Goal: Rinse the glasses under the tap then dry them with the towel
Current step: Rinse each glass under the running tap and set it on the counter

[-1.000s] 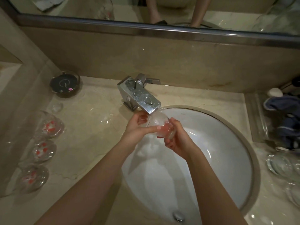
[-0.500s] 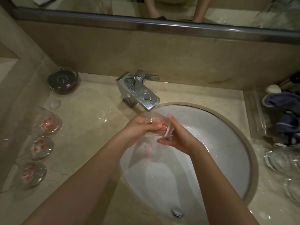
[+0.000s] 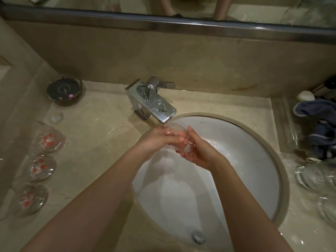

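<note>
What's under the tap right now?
Under the tap spout, the left hand and right hand hold a clear glass above the white sink. The hands cover most of the glass, so its inside cannot be seen.

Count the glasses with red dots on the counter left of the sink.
3, in a row down the left counter edge: far glass, middle glass, near glass. The glass held under the tap isn't counted; clear glassware at right looks unpatterned.
</note>
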Tool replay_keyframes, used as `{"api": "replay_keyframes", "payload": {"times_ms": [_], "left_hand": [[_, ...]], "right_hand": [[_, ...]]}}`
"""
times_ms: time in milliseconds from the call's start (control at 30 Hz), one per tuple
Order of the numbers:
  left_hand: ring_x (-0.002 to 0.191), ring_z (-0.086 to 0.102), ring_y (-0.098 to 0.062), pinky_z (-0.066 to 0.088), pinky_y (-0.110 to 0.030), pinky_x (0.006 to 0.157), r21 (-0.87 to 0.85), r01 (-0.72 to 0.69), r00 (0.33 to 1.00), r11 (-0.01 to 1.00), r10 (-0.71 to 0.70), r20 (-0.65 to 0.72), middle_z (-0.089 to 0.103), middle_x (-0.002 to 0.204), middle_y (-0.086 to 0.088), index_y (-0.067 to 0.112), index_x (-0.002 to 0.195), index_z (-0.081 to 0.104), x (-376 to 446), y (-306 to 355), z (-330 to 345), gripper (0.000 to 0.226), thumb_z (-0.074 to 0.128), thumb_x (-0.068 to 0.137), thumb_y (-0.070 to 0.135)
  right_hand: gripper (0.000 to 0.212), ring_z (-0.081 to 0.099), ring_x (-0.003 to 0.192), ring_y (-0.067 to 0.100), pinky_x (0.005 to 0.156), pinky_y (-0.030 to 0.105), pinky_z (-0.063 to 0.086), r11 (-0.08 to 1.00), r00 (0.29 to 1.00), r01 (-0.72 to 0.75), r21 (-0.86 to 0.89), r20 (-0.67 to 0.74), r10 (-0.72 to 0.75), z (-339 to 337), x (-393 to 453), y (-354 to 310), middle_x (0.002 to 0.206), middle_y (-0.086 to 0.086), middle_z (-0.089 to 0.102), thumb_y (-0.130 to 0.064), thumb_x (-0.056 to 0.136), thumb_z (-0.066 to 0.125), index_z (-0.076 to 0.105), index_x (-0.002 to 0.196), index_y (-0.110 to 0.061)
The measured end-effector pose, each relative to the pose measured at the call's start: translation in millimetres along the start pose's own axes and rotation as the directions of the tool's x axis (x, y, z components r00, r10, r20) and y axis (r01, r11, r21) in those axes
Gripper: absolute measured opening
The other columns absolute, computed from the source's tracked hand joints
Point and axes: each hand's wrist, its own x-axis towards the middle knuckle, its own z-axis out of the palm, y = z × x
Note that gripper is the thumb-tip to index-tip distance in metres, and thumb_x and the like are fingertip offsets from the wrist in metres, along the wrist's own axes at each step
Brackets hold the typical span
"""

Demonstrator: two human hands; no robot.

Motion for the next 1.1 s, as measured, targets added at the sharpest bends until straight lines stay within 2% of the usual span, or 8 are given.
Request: {"api": "replay_keyframes", "payload": {"times_ms": [133, 300, 500, 700, 800, 867, 967, 1100], "left_hand": [[0.104, 0.068, -0.025, 0.046, -0.03, 0.099, -0.083, -0.056, 0.996, 0.995, 0.05, -0.068, 0.071, 0.111, -0.019, 0.016, 0.097, 0.077, 0.9, 9.2, -0.9, 0.022, 0.071, 0.083, 0.001], [0.086, 0.068, -0.008, 0.052, -0.019, 0.084, 0.005, -0.082, 0.992, 0.997, 0.082, -0.1, 0.074, 0.09, -0.004, 0.008, 0.085, 0.073, 3.5, 15.8, 1.4, 0.015, 0.077, 0.076, -0.003], [0.063, 0.051, -0.006, 0.042, -0.027, 0.07, 0.335, 0.043, 0.991, 0.941, 0.002, -0.135, 0.053, 0.055, 0.015, 0.028, 0.046, 0.064, 9.5, 9.4, -1.3, 0.032, 0.089, 0.064, 0.032], [0.079, 0.062, -0.019, 0.047, -0.031, 0.084, 0.215, 0.001, 0.998, 0.977, 0.014, -0.068, 0.067, 0.08, -0.014, -0.007, 0.083, 0.07, 4.5, 10.7, -2.4, 0.022, 0.08, 0.077, 0.011], [0.09, 0.071, -0.031, 0.053, -0.039, 0.095, 0.139, -0.015, 0.999, 0.99, 0.02, -0.034, 0.074, 0.09, -0.02, 0.002, 0.087, 0.076, 2.6, 4.7, -3.2, 0.018, 0.077, 0.081, 0.019], [0.086, 0.072, -0.027, 0.055, -0.037, 0.091, 0.074, -0.036, 0.999, 0.997, 0.037, -0.016, 0.074, 0.089, -0.019, 0.021, 0.08, 0.079, 1.8, 6.2, -3.6, 0.014, 0.072, 0.086, 0.01], [0.079, 0.068, -0.014, 0.054, -0.028, 0.082, 0.081, -0.076, 0.997, 0.994, 0.074, 0.025, 0.073, 0.078, -0.003, 0.015, 0.08, 0.075, 4.1, 7.3, -1.9, 0.016, 0.07, 0.084, 0.0], [0.079, 0.068, -0.009, 0.052, -0.021, 0.079, 0.139, -0.06, 0.998, 0.988, 0.057, 0.022, 0.072, 0.083, -0.009, -0.003, 0.088, 0.072, 3.7, 8.0, -1.8, 0.007, 0.071, 0.084, 0.003]], "right_hand": [[0.035, 0.06, 0.075, 0.016, 0.062, 0.023, 0.054, 0.974, 0.996, 0.082, 0.213, -0.047, -0.073, 4.8, 5.4, 9.9, 0.103, 0.005, 0.069, -0.039, 0.089, 0.059, 0.07, 0.115, -0.017], [0.042, 0.059, 0.06, 0.019, 0.055, 0.022, 0.048, 0.905, 0.998, 0.066, 0.42, -0.024, -0.062, 9.0, 12.8, 24.5, 0.083, 0.006, 0.066, -0.033, 0.08, 0.058, 0.06, 0.116, -0.011], [0.039, 0.055, 0.071, 0.018, 0.058, 0.022, 0.044, 0.874, 0.991, 0.131, 0.467, -0.042, -0.126, 13.4, 14.8, 27.4, 0.091, 0.008, 0.064, -0.03, 0.077, 0.052, 0.061, 0.108, -0.008], [0.058, 0.052, 0.049, 0.01, 0.042, 0.014, 0.039, 0.971, 0.994, -0.001, 0.238, -0.102, 0.027, 9.5, 15.3, 19.2, 0.078, 0.008, 0.065, -0.061, 0.097, 0.033, 0.066, 0.106, -0.013], [0.045, 0.055, 0.053, 0.015, 0.047, 0.018, 0.043, 0.986, 0.99, 0.084, 0.142, -0.129, -0.065, 4.7, 15.8, 18.1, 0.084, 0.009, 0.06, -0.045, 0.096, 0.051, 0.056, 0.123, -0.009], [0.036, 0.064, 0.067, 0.022, 0.058, 0.024, 0.049, 0.974, 0.981, 0.174, 0.146, -0.107, -0.159, 1.1, 13.4, 20.8, 0.094, 0.011, 0.062, -0.031, 0.088, 0.062, 0.055, 0.12, -0.017], [0.042, 0.07, 0.091, 0.02, 0.071, 0.028, 0.056, 0.967, 0.989, 0.146, 0.208, -0.037, -0.141, -1.8, 8.4, 20.7, 0.114, 0.009, 0.066, -0.037, 0.084, 0.063, 0.06, 0.122, -0.019], [0.048, 0.066, 0.065, 0.014, 0.055, 0.018, 0.055, 0.988, 0.999, -0.001, 0.155, -0.041, 0.007, 3.8, 4.7, 12.9, 0.091, 0.01, 0.067, -0.053, 0.095, 0.046, 0.066, 0.112, -0.013]]}}
